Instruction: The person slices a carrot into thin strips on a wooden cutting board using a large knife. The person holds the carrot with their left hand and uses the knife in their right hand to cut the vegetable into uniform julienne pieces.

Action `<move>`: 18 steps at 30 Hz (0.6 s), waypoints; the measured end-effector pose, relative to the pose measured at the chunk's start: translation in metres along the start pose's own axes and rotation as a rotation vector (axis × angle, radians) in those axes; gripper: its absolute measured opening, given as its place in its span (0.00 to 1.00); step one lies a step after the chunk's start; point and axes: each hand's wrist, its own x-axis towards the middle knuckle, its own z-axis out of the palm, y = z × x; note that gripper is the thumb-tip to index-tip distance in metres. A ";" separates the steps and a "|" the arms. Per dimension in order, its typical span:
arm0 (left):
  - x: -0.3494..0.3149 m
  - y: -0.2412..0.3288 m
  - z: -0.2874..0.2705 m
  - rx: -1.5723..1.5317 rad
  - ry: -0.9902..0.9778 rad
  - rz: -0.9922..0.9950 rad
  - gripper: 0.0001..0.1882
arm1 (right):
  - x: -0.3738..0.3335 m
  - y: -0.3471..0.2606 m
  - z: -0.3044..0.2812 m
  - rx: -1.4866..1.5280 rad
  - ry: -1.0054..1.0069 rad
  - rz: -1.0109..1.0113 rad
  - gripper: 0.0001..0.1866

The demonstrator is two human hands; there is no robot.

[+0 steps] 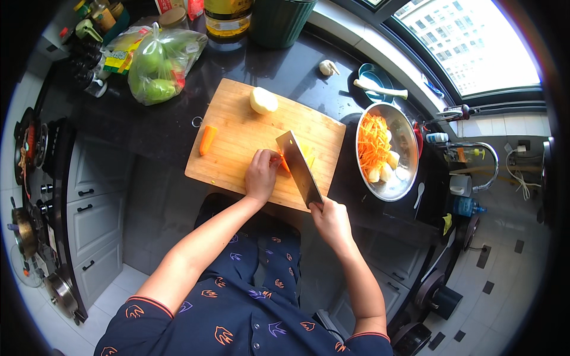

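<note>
My right hand grips the handle of a cleaver, its broad blade slanting across the wooden cutting board. Close to the blade's left side, the curled fingers of my left hand press a piece of carrot against the board; most of it is hidden by the fingers and blade. Thin orange slivers lie to the blade's right. Another carrot piece rests near the board's left edge. Toward the far edge sits a pale, round, peeled vegetable, its kind unclear.
Right of the board stands a steel bowl with shredded carrot and pale chunks. A garlic bulb and a teal dish are behind. A plastic bag of green produce sits far left. The sink faucet is at right.
</note>
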 end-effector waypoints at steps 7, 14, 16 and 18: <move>0.001 -0.004 0.001 -0.005 0.005 0.020 0.05 | 0.003 -0.002 0.000 -0.030 -0.022 -0.005 0.10; 0.001 -0.003 0.001 -0.013 0.008 0.017 0.05 | 0.009 -0.004 0.000 -0.077 -0.069 0.024 0.10; 0.001 -0.003 0.001 -0.011 0.011 0.020 0.04 | 0.011 -0.004 0.003 -0.063 -0.050 -0.002 0.09; 0.001 -0.002 0.000 -0.003 0.020 0.031 0.04 | 0.015 -0.004 0.008 -0.067 -0.043 -0.011 0.10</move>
